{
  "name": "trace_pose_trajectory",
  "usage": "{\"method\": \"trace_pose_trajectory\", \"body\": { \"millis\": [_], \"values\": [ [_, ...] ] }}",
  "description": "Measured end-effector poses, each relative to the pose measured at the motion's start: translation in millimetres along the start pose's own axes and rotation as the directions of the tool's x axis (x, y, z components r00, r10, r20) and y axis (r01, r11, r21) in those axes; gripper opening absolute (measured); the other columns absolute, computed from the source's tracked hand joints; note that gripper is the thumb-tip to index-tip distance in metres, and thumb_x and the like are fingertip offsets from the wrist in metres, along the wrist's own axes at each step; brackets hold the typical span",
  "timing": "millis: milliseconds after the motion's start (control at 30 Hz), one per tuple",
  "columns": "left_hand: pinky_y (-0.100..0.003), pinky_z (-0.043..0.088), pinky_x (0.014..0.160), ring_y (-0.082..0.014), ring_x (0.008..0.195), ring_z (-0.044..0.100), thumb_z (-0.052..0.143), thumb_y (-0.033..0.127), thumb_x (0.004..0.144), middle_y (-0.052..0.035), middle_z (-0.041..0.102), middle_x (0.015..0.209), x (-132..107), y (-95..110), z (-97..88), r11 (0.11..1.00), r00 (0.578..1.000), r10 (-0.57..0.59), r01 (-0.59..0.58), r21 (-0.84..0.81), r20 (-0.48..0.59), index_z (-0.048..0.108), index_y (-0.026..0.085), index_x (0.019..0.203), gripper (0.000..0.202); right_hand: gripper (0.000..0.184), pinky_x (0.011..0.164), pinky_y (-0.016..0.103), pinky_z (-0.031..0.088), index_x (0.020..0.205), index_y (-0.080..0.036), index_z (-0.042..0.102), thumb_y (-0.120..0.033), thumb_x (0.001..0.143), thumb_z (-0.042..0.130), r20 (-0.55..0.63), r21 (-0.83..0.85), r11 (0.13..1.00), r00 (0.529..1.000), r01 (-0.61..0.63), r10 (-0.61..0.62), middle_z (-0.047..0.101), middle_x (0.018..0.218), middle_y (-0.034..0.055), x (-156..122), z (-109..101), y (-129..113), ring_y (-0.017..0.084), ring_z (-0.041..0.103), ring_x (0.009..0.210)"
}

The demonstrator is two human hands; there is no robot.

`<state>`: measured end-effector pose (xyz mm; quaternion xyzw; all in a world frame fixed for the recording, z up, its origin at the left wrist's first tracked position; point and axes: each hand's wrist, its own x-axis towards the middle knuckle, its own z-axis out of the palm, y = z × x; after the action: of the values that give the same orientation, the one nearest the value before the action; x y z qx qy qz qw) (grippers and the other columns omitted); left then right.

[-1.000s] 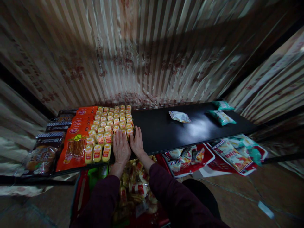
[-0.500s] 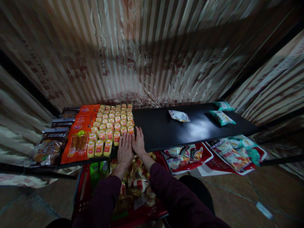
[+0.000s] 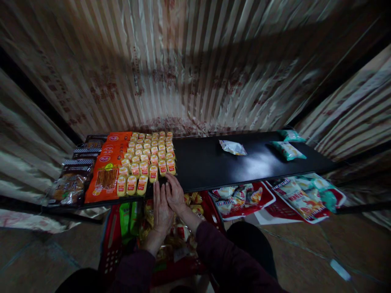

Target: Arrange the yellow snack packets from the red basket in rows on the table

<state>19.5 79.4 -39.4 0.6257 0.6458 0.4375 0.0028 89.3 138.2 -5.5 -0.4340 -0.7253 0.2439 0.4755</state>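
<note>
My left hand [image 3: 161, 207] and my right hand [image 3: 175, 193] lie side by side at the front edge of a black shelf [image 3: 214, 167], fingers stretched out and flat, holding nothing. Their fingertips end just short of rows of small yellow snack packets [image 3: 149, 156] laid out on the shelf's left part. Orange packs [image 3: 106, 171] lie left of these, and dark packs [image 3: 73, 179] lie further left. Under my hands a red basket [image 3: 110, 244] holds several more snack packets.
A white packet [image 3: 232, 147] and two green packets [image 3: 287, 149] lie on the shelf's right part. Red-and-white bags [image 3: 241, 197] and more bags [image 3: 301, 195] lie on a lower level at the right. Striped curtains [image 3: 183, 69] hang behind the shelf.
Both hands have drawn back from the yellow packets toward the shelf's front edge. The view has shifted a little, so the shelf's contents sit further right.
</note>
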Motion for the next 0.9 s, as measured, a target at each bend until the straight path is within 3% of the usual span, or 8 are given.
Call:
{"method": "trace_pose_trajectory", "body": {
  "millis": [100, 267, 467, 600, 700, 900],
  "values": [
    [-0.048, 0.033, 0.11, -0.0292, 0.14, 0.026, 0.048, 0.021, 0.085, -0.0232, 0.027, 0.15, -1.2, -2.8, -3.0, 0.994, 0.997, -0.076, 0.077, -0.071, 0.018, 0.037, 0.011, 0.138, 0.056, 0.035, 0.096, 0.036, 0.05, 0.118, -0.017, 0.058, -0.021, 0.09, 0.037, 0.053, 0.063, 0.998, 0.998, -0.018, 0.014, 0.067, 0.109, 0.0108, -0.2, 5.4, -7.4, 0.018, 0.063, 0.101],
    [-0.046, 0.034, 0.11, -0.0298, 0.139, 0.028, 0.051, 0.023, 0.082, -0.0214, 0.029, 0.149, 7.0, -4.0, -8.3, 0.977, 0.987, -0.148, 0.156, -0.144, 0.065, 0.034, 0.012, 0.141, 0.062, 0.033, 0.099, 0.036, 0.047, 0.111, -0.015, 0.062, -0.021, 0.089, 0.038, 0.124, 0.029, 0.998, 0.991, -0.06, 0.056, 0.065, 0.115, 0.0123, 11.9, 11.9, -13.8, 0.02, 0.06, 0.108],
    [-0.051, 0.028, 0.112, -0.0333, 0.141, 0.021, 0.049, 0.025, 0.082, -0.0222, 0.025, 0.15, 9.0, -8.0, -2.5, 0.974, 0.985, -0.162, 0.169, -0.148, 0.057, 0.034, 0.008, 0.14, 0.062, 0.034, 0.098, 0.037, 0.047, 0.114, -0.015, 0.061, -0.022, 0.089, 0.038, 0.174, -0.015, 0.994, 0.979, -0.106, 0.107, 0.065, 0.115, 0.0124, 18.0, 14.1, -16.5, 0.02, 0.061, 0.107],
    [-0.052, 0.024, 0.114, -0.0327, 0.142, 0.017, 0.052, 0.025, 0.08, -0.0192, 0.022, 0.153, 7.3, -11.9, 1.8, 0.971, 0.984, -0.177, 0.177, -0.161, 0.017, 0.035, 0.013, 0.14, 0.064, 0.034, 0.097, 0.035, 0.048, 0.113, -0.016, 0.062, -0.023, 0.089, 0.039, 0.186, -0.013, 0.992, 0.974, -0.126, 0.126, 0.066, 0.114, 0.0115, 18.4, 16.7, -15.4, 0.02, 0.062, 0.106],
    [-0.052, 0.021, 0.115, -0.0313, 0.143, 0.013, 0.052, 0.022, 0.079, -0.0152, 0.026, 0.152, 8.6, -14.5, 2.6, 0.971, 0.989, -0.148, 0.148, -0.185, 0.019, 0.037, 0.018, 0.14, 0.063, 0.034, 0.097, 0.036, 0.048, 0.113, -0.016, 0.062, -0.024, 0.09, 0.039, 0.202, -0.028, 0.987, 0.966, -0.157, 0.159, 0.067, 0.113, 0.0114, 19.7, 19.2, -14.9, 0.02, 0.063, 0.105],
    [-0.05, 0.021, 0.115, -0.0299, 0.143, 0.016, 0.05, 0.024, 0.08, -0.0155, 0.033, 0.149, 10.4, -20.5, 5.7, 0.963, 0.987, -0.158, 0.16, -0.219, 0.028, 0.036, 0.015, 0.14, 0.063, 0.033, 0.098, 0.037, 0.047, 0.113, -0.017, 0.063, -0.022, 0.088, 0.043, 0.209, -0.024, 0.985, 0.963, -0.172, 0.173, 0.068, 0.113, 0.0101, 21.0, 19.4, -17.7, 0.02, 0.063, 0.104]
  ]
}}
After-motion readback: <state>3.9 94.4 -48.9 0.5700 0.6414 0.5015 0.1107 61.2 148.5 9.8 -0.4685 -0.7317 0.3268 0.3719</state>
